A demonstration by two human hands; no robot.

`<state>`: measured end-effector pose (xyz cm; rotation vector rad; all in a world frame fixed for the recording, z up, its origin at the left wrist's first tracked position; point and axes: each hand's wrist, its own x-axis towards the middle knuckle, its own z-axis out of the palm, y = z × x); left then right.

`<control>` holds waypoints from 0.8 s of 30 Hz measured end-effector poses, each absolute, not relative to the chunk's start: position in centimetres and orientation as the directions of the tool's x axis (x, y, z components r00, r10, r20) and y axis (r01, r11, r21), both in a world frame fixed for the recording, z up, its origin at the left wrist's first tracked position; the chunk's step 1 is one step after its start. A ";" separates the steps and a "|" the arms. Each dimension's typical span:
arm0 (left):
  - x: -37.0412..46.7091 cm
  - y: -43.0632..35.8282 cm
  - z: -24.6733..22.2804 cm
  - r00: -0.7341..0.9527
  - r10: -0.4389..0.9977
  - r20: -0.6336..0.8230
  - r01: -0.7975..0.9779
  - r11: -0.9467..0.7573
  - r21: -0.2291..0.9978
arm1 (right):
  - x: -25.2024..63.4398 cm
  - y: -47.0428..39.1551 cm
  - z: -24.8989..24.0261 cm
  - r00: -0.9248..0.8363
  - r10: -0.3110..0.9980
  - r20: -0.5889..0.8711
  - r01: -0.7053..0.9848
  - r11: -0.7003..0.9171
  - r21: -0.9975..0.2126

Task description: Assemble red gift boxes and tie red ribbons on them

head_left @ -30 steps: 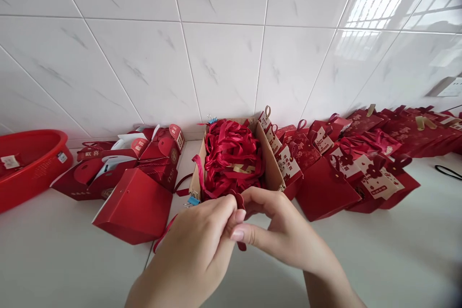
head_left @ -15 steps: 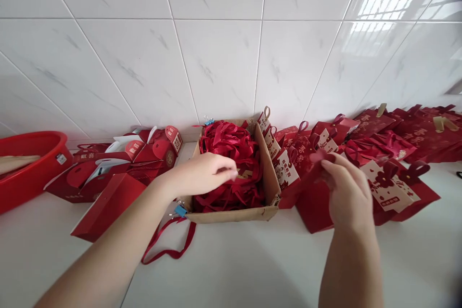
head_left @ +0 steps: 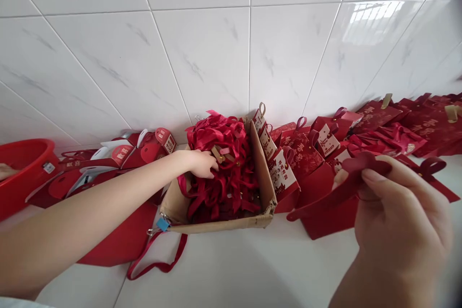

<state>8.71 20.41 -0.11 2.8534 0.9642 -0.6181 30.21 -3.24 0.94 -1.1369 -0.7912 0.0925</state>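
My left hand (head_left: 203,163) is in the cardboard box (head_left: 222,224), its fingers closed on red ribbons (head_left: 231,187) at the left side of a raised heap. Small gold-coloured bits show among the ribbons. In front of the right-hand boxes, my right hand (head_left: 400,207) pinches a dark red flat strap (head_left: 330,197) between thumb and fingers. One rounded end of the strap hangs down to the left, and the rest bends over the fingers. Just behind it stands a red gift box (head_left: 334,221), partly covered by hand and strap.
Red gift boxes (head_left: 299,154) with loops and printed cards line the wall on the right. More red boxes (head_left: 119,236) lie left, partly under my forearm. A red tub (head_left: 25,163) stands far left. A blue-black binder clip (head_left: 163,224) and red ribbon loop (head_left: 159,265) hang at the box's front corner.
My left hand has gone down into the box and closed on ribbons, and the heap has risen. My right hand has come nearer and to the right with the strap.
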 end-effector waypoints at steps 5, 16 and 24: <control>9.3 18.5 1.7 0.659 0.514 -0.549 0.609 -0.793 -0.012 | 30.0 -3.4 1.2 0.721 0.487 0.493 0.276 0.451 -0.849; 11.5 17.3 2.7 0.764 0.554 -0.331 0.555 -0.826 -0.101 | 29.9 -3.3 1.5 0.729 0.470 0.497 0.280 0.458 -0.844; 12.1 18.6 0.3 0.800 0.518 -0.302 0.477 -0.855 -0.203 | 29.5 -3.5 1.8 0.700 0.504 0.506 0.259 0.482 -0.837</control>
